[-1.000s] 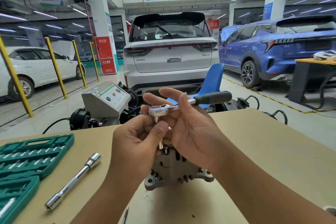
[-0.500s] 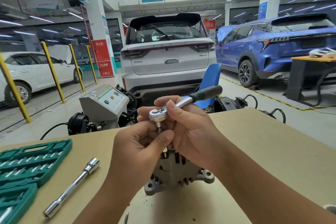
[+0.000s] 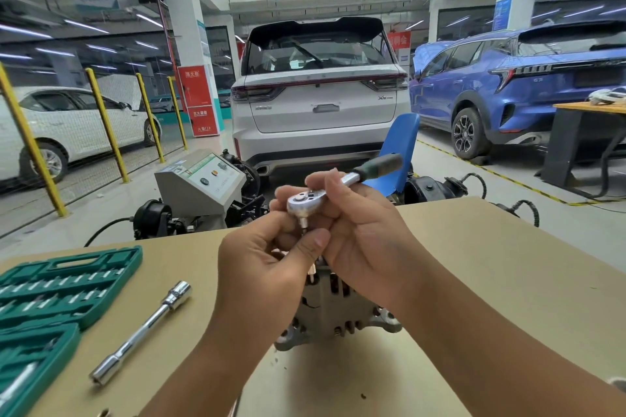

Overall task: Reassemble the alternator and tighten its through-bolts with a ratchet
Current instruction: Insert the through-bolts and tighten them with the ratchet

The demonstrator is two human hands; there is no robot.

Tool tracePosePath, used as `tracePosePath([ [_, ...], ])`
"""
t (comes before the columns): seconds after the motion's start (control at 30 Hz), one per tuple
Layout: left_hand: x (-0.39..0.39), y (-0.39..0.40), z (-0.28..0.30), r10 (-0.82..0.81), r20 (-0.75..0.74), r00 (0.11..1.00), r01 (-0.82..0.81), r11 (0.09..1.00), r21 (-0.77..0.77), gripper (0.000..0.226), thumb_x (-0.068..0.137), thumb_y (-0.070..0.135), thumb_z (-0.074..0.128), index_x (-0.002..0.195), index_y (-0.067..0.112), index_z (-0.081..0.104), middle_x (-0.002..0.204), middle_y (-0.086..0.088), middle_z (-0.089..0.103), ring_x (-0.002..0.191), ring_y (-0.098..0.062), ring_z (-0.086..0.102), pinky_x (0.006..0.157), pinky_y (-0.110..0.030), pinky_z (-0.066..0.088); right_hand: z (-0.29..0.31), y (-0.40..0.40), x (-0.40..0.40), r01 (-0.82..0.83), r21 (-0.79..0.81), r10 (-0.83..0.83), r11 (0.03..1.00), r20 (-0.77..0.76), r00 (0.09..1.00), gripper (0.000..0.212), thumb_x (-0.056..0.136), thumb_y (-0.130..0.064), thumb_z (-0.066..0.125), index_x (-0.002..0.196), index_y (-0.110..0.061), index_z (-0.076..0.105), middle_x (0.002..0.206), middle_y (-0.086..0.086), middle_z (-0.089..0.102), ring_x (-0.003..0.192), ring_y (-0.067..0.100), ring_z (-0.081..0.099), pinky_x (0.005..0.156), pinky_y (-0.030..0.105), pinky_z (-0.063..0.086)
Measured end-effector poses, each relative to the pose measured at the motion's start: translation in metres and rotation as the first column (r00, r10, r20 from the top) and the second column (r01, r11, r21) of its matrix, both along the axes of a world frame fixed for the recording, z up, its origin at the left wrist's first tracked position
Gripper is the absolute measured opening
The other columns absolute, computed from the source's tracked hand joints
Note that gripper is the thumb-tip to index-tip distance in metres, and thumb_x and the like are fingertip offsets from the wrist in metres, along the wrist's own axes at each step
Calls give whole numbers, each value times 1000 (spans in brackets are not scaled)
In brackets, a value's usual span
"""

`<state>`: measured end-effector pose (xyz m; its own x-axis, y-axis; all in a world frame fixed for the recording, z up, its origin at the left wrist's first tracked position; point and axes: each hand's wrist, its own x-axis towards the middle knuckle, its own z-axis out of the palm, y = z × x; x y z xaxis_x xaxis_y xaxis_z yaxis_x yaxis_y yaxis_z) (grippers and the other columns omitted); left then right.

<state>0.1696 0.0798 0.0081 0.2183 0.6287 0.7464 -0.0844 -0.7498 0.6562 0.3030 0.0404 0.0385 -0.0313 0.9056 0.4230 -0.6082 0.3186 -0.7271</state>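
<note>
Tan workbench [image 3: 474, 274] fills the lower half of the frame. Beyond its far edge, upper centre: white SUV [image 3: 318, 95], tail toward the camera; blue SUV [image 3: 508, 85] at upper right; grey control box [image 3: 200, 179] left of centre.

Green socket case [image 3: 57, 284] lies open at the lower left edge. Just right of it, a chrome extension bar [image 3: 142, 332] lies diagonally on the bench, socket end toward the top.

Alternator [image 3: 335, 311] sits on the bench at lower centre, mostly hidden behind both hands; mounting ears show at its base.

Ratchet [image 3: 338, 186] is held above the alternator, chrome head to the left, dark handle angled to the upper right. Right hand [image 3: 366, 247] grips its shank, fingers curled round it just behind the head. Left hand [image 3: 267, 267] pinches a small bit or adapter under the ratchet head between thumb and fingers; the piece itself is too small to identify.
</note>
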Motion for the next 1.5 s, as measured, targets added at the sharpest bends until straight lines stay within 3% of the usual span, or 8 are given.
tracePosePath([
  [0.2,-2,1,-1,-53,13,999,53,998,-24,8,87,30,76,95,30,79,73,-13,70,65,-40,61,54,-53,56,-3,-4,6,-64,182,37,981,145,989,15,93,-11,63,107,-9,70,148,17,54,130,41,55,112,60,39],
  [0.4,-4,2,4,-124,-34,992,124,992,-18,15,87,21,73,97,31,79,63,9,65,55,-3,54,52,-20,48,-6,4,6,-94,26,95,995,-52,994,30,96,-29,60,118,-8,66,133,21,65,119,36,66,98,49,55],
  [0.57,-2,-3,4,-135,-10,991,135,991,-11,16,88,19,73,99,28,80,72,-8,72,61,-33,63,52,-36,55,-3,-1,9,-79,156,57,985,139,989,20,96,-20,66,113,-11,72,150,21,51,133,38,52,112,59,39],
  [0.67,-1,-2,6,-150,13,989,150,987,-55,14,86,17,72,92,27,80,69,4,73,54,-4,59,51,-16,47,-7,4,8,-114,11,115,993,-36,993,36,101,-34,53,126,-11,62,136,21,63,126,35,62,109,54,47],
  [0.8,-1,-3,1,-83,48,995,85,996,-31,12,89,33,75,88,22,78,60,-4,64,48,-22,50,41,-35,47,-6,0,9,-102,165,74,981,168,983,23,96,-7,63,118,-10,68,147,21,53,132,38,54,114,56,40],
  [1.03,-1,-3,4,-83,22,996,84,995,-47,8,87,31,73,91,26,78,59,-2,61,50,-15,48,43,-43,45,-7,5,8,-92,35,91,995,6,996,30,98,-30,62,121,-12,68,137,22,62,123,36,63,106,52,48],
  [1.3,-1,-5,4,-62,51,997,65,996,-61,9,85,26,80,92,31,79,67,5,71,55,-4,62,52,-20,50,-9,5,7,-91,44,92,995,-12,996,42,91,-44,71,119,-13,71,135,23,63,126,39,60,108,58,47],
  [1.5,1,-7,5,-30,8,1000,30,1000,-8,10,89,32,74,86,24,79,62,5,68,50,-5,52,47,-18,42,-5,-1,11,-113,247,52,962,240,969,26,91,-8,70,116,-13,74,155,18,46,138,40,47,114,62,35],
])
